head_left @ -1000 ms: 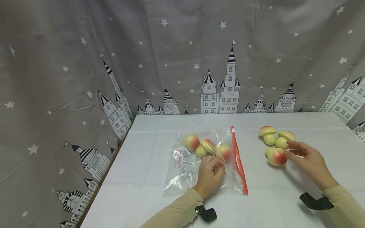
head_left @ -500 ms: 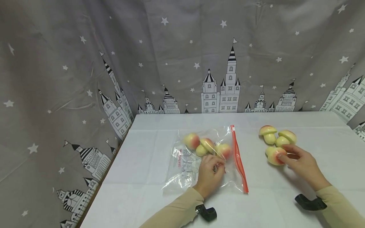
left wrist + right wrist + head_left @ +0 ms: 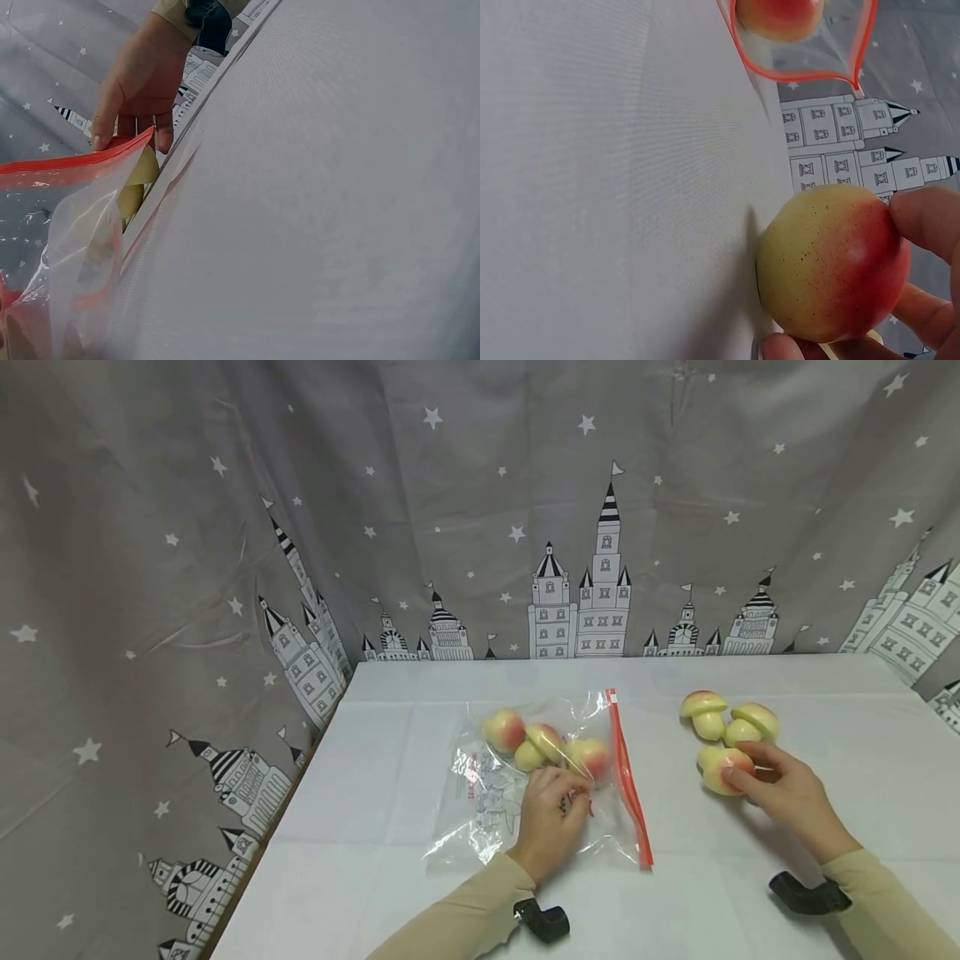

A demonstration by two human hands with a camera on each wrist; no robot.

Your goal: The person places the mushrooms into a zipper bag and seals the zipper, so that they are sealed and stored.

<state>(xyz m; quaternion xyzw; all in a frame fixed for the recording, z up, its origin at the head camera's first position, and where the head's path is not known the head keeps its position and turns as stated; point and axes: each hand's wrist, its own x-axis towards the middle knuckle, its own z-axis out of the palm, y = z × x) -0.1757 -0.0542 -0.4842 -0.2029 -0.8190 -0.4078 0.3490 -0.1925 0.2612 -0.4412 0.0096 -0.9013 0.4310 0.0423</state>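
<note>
My left hand point(image 3: 553, 814) pinches the upper layer of a clear zip bag point(image 3: 465, 843) lying on the table. Its red zip edge point(image 3: 628, 785) faces right, and the mouth gapes in the right wrist view. Several yellow-and-red toy mushrooms point(image 3: 506, 732) lie inside. To the right, my right hand point(image 3: 791, 789) grips another toy mushroom point(image 3: 716, 774) with thumb and fingers around its cap. That rounded cap point(image 3: 825, 262) fills the lower right of the right wrist view, close to the white surface. Two more toy mushrooms point(image 3: 703, 713) lie just behind it.
A white cloth covers the table point(image 3: 360, 810). At its back and left hangs a grey curtain point(image 3: 450, 485) printed with castles and stars. A black camera mount point(image 3: 542, 922) sits on the left wrist, and another mount point(image 3: 810, 893) on the right.
My right hand has moved slightly left, and its fingers have closed around the nearest toy mushroom. The left hand and the bag stay almost the same.
</note>
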